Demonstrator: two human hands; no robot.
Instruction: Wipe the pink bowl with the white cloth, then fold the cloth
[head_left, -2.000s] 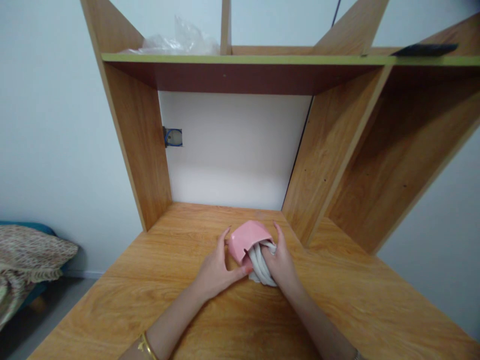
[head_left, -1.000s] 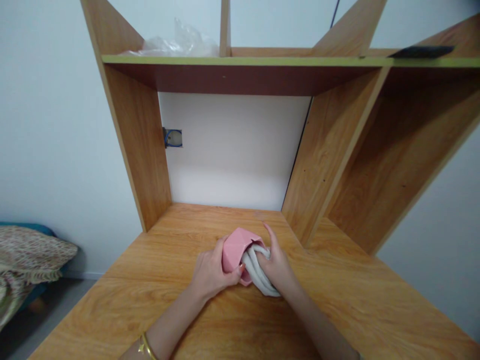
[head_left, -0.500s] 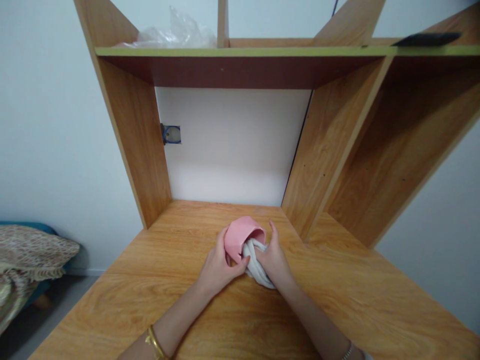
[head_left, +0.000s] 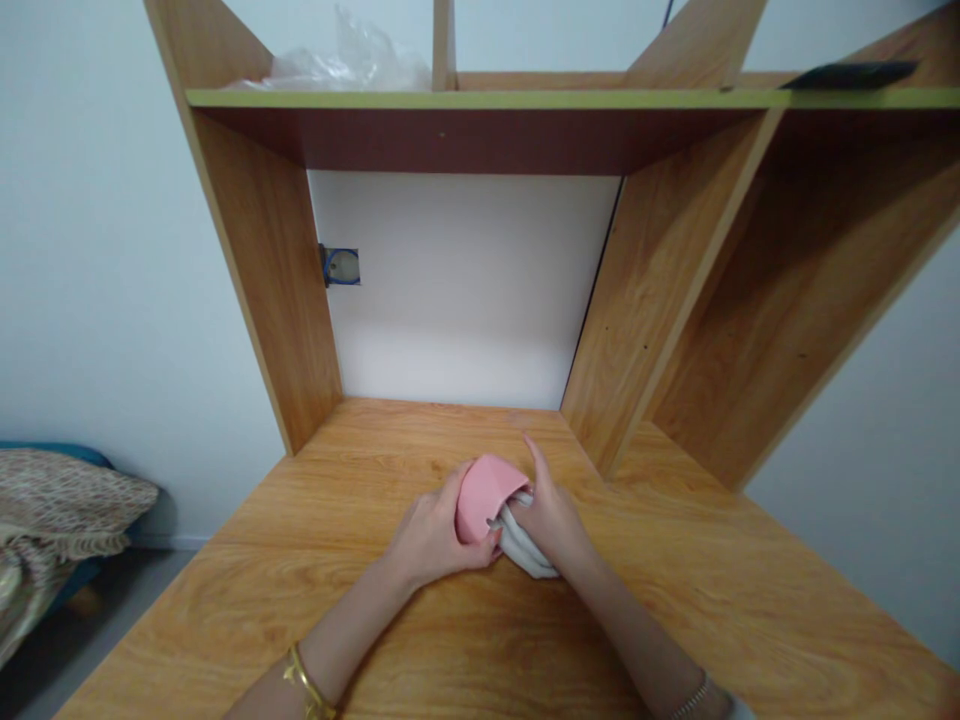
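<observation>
Gripping pink, faceted, hollow container point(head_left: 484, 495): left hand point(head_left: 435, 535), curled round its left side, thumb at notched rim. Right hand point(head_left: 551, 520) half closed on grey-white, soft, bunched cloth point(head_left: 529, 550), part of it inside container's mouth, rest hanging out; one finger stretched up, apart from rim. Container tilted, mouth rightward, over wood-grain tabletop point(head_left: 300, 580), towards its back edge, well in from left edge; can't tell whether container touches surface. Gold bracelet point(head_left: 306, 685) on left wrist. See-through, crumpled plastic point(head_left: 345, 68) on green-edged wooden shelf point(head_left: 525, 100) above.
</observation>
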